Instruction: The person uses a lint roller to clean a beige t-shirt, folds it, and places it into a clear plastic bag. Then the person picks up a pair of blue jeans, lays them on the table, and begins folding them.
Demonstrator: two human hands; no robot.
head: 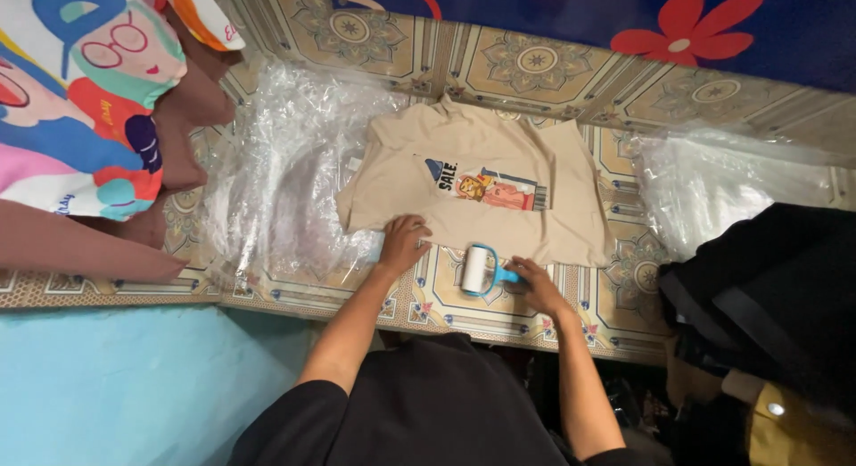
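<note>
Lying flat on the patterned tiled floor (535,69), a beige T-shirt (473,194) with a printed picture on its front fills the centre of view; the left hand (403,243) presses palm-down, fingers spread, on its hem at 7 o'clock. At 6 o'clock of the shirt the right hand (535,286) grips the blue handle of a white lint roller (477,270) touching the hem, with clear plastic bags (285,163) at 9 and 3 o'clock
</note>
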